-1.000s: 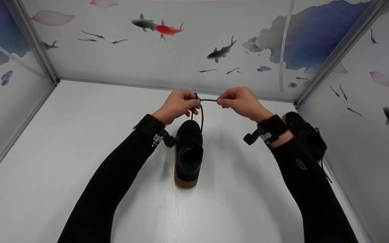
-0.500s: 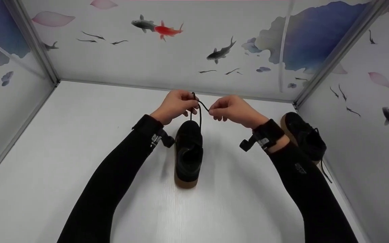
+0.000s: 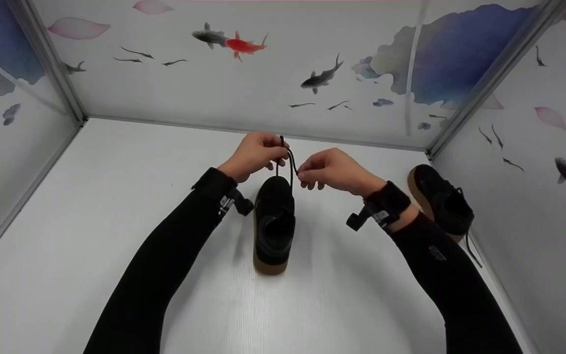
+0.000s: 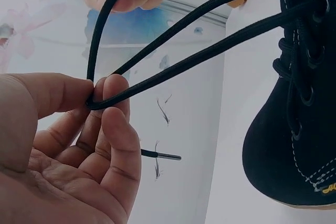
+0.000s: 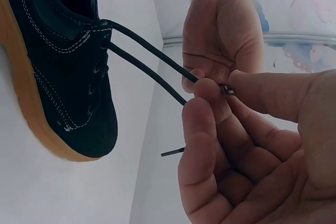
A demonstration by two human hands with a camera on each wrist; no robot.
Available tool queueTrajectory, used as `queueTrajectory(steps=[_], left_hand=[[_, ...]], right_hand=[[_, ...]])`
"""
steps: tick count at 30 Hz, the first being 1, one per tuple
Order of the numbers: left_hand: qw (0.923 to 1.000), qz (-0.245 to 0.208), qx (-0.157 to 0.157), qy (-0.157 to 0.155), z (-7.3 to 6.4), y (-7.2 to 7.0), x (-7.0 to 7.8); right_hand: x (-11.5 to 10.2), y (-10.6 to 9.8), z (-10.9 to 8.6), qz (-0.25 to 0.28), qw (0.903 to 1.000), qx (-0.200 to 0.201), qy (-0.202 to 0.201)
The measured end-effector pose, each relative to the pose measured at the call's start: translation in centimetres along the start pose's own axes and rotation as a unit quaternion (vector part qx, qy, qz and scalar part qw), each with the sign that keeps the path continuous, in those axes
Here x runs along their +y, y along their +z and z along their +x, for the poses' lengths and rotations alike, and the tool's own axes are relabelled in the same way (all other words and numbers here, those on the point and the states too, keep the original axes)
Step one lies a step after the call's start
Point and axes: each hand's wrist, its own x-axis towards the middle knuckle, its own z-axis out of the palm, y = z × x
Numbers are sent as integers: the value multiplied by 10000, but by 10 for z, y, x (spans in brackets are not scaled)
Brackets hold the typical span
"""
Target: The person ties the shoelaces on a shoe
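Observation:
A black shoe (image 3: 274, 228) with a tan sole stands on the white surface, toe pointing away. Its two black laces (image 4: 205, 51) are drawn up from the top eyelets. Above the toe, my left hand (image 3: 259, 153) pinches both laces between thumb and fingers; one metal-tipped end (image 4: 168, 156) sticks out below those fingers in the left wrist view. My right hand (image 3: 334, 169), just to the right, pinches the other lace's metal tip (image 5: 227, 89) between thumb and forefinger. From there that lace bends back to the left hand's fingertips.
A second black shoe (image 3: 442, 201), its lace trailing, rests by the right wall beyond my right forearm. White panels printed with fish and petals (image 3: 204, 88) enclose the surface (image 3: 140, 206) at the back and both sides.
My right hand has come down and left, closer to the left hand, with the lace tip. The lace between the hands went from taut and level to a slack bend. The left hand barely moved.

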Motion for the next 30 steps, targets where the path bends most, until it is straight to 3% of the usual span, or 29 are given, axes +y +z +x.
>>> queueTrajectory(steps=[6,15,21,30], left_hand=[[10000,-8,24,2,-1,-1,-1],[10000,3,-24,95,-3,-3,-2],[9999,-80,-34,107,-5,-3,-4],[9998,-91,-82,146,-3,0,-4]], right_hand=[[-1,3,-2,-293,9993,-215,26],[14,2,3,-558,9979,229,239],[31,10,11,-599,9974,319,256],[38,23,20,-650,9974,285,-158]])
